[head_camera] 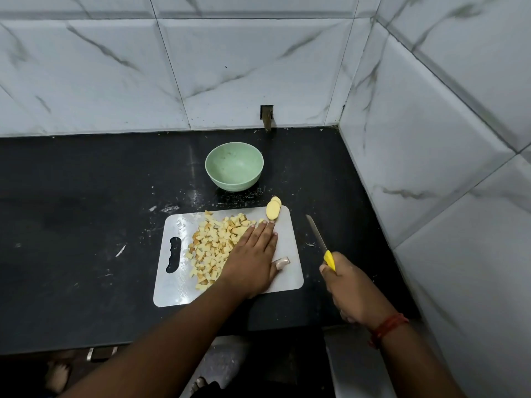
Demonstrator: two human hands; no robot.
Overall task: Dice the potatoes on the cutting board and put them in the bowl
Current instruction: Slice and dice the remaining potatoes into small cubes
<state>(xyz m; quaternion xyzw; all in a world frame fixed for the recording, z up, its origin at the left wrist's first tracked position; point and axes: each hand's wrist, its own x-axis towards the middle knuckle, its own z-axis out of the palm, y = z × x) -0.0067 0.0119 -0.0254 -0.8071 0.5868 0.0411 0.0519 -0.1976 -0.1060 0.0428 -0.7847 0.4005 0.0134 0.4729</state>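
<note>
A heap of diced potato (211, 248) covers the middle of the metal cutting board (290, 248) on the black counter. My left hand (253, 254) lies flat on the board with straight fingers, against the right side of the heap. Two potato slices (273, 209) sit at the board's far right corner. My right hand (347, 288) grips a yellow-handled knife (319, 239) to the right of the board, blade pointing away above the counter. The pale green bowl (234, 166) stands behind the board and looks empty.
The black counter (86, 214) ends at tiled walls behind and on the right. Its front edge runs just below the board. Small scraps lie on the counter left of the board. A dark wall fitting (267, 116) sits behind the bowl.
</note>
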